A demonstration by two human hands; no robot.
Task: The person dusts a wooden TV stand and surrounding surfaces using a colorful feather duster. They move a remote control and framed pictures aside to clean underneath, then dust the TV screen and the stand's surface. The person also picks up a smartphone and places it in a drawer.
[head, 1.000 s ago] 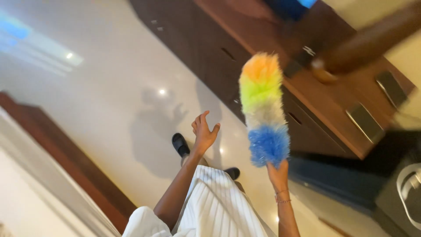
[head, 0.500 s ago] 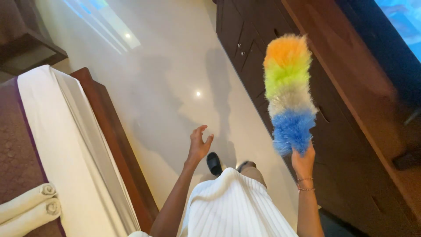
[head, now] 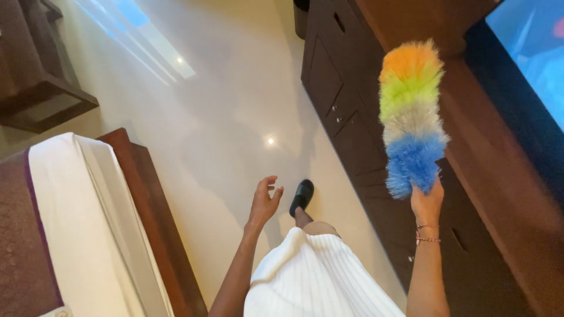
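Right hand [head: 426,202]: fingers closed round the base of a fluffy multicoloured duster [head: 411,114], upright beside the dark wooden cabinet [head: 352,117]; handle probably hidden in the grip. Left hand [head: 264,202]: fingers loosely spread, empty, above the pale floor [head: 223,117].

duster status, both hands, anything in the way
Right hand shut on duster, upright over the wooden cabinet. Left hand open, empty, above floor. Nothing blocking.
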